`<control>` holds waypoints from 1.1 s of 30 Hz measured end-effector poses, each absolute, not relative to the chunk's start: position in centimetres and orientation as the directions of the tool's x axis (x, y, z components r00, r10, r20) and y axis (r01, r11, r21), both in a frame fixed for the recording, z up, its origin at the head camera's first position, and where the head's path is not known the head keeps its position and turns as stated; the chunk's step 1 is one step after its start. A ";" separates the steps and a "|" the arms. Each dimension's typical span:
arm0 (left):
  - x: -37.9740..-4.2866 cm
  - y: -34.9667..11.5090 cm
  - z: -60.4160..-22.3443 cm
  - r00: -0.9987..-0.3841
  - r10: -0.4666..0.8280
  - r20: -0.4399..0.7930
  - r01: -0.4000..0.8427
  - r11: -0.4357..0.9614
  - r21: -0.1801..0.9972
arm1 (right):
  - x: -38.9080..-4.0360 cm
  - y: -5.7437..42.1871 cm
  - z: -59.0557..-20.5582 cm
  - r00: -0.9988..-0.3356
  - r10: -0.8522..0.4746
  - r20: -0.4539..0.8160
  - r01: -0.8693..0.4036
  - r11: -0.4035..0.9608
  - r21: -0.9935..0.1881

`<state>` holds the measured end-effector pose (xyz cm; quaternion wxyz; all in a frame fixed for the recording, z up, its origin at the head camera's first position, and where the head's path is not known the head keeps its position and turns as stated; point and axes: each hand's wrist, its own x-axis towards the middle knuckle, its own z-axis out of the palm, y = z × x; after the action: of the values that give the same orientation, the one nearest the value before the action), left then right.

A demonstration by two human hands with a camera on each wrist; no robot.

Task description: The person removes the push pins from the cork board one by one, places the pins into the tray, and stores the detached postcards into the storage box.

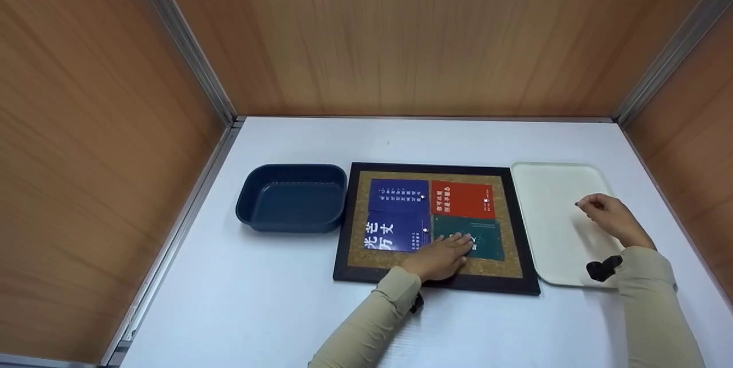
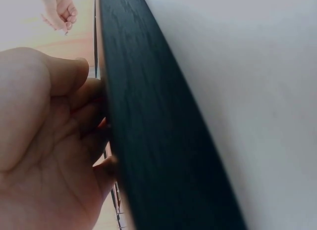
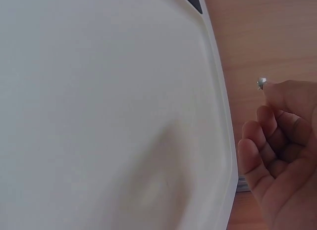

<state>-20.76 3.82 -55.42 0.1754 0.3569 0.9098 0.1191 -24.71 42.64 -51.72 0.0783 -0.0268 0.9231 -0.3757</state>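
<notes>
A cork board [image 1: 358, 259] in a dark frame lies flat on the table. Two blue cards [image 1: 395, 192], a red card [image 1: 455, 210] and a green card [image 1: 489, 242] lie on its cork. Small shiny pins [image 1: 485, 201] show in the red and blue cards. My left hand [image 1: 438, 259] rests on the green card, fingers stretched out over it; the left wrist view shows its palm beside the dark frame [image 2: 143, 91]. Above the white tray [image 1: 550, 213], my right hand [image 1: 613, 222] pinches a small shiny push pin [image 3: 261, 82] between thumb and fingertip, its other fingers curled.
A deep dark-blue dish [image 1: 292, 228] stands just left of the board. The tray adjoins the board's right side. Wooden panels [image 1: 424, 36] wall in the white table [image 1: 257, 299] at the back and both sides.
</notes>
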 end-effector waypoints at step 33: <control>-20.8 3.8 -55.4 -0.679 0.692 -0.245 0.615 0.719 0.325 | -25.5 43.1 -53.0 -0.970 -0.094 -0.225 0.089 0.723 -0.685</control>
<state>-20.85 3.82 -55.37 0.1773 0.3590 0.9099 0.1084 -25.49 43.12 -53.03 0.1226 -0.0015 0.9200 -0.3723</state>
